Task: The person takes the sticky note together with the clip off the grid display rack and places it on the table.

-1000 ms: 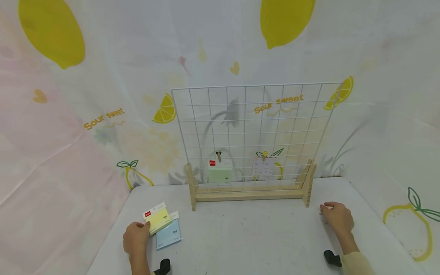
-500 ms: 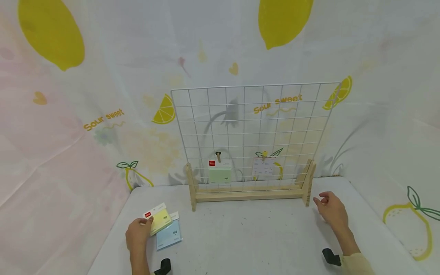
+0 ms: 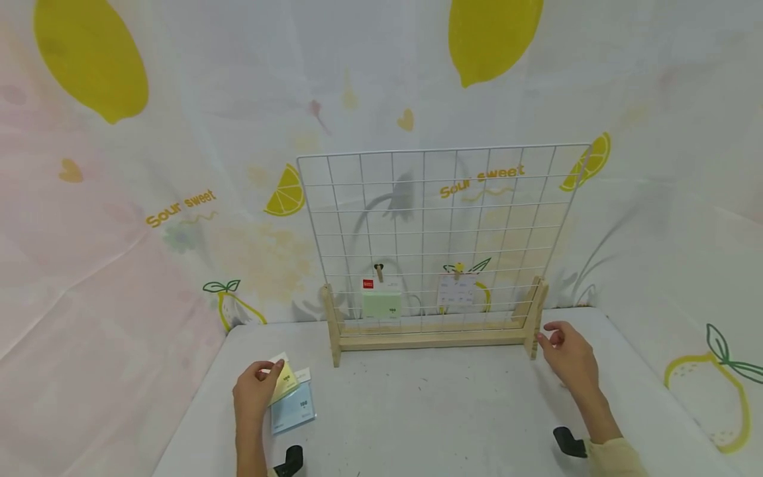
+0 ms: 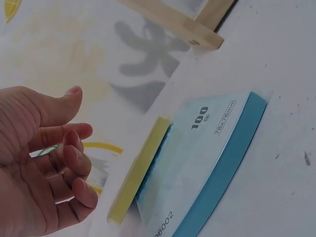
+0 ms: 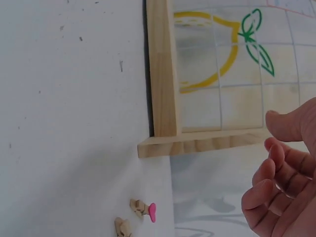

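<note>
The yellow sticky-note pad (image 3: 285,382) lies on a light blue pad (image 3: 294,409) printed with a black "100", both on a white counter (image 3: 429,411) flecked with small dark specks. Behind them a white wire grid (image 3: 438,232) stands in a pale wooden stand (image 3: 432,338), carrying a pale green pad (image 3: 381,303) with a red label and a white card (image 3: 456,290) with faint print. The backdrop (image 3: 179,165) is white and pink with yellow lemons, green leaves and orange "Sour sweet" lettering, and one of the small wooden pegs (image 5: 143,208) bears a pink heart.
</note>
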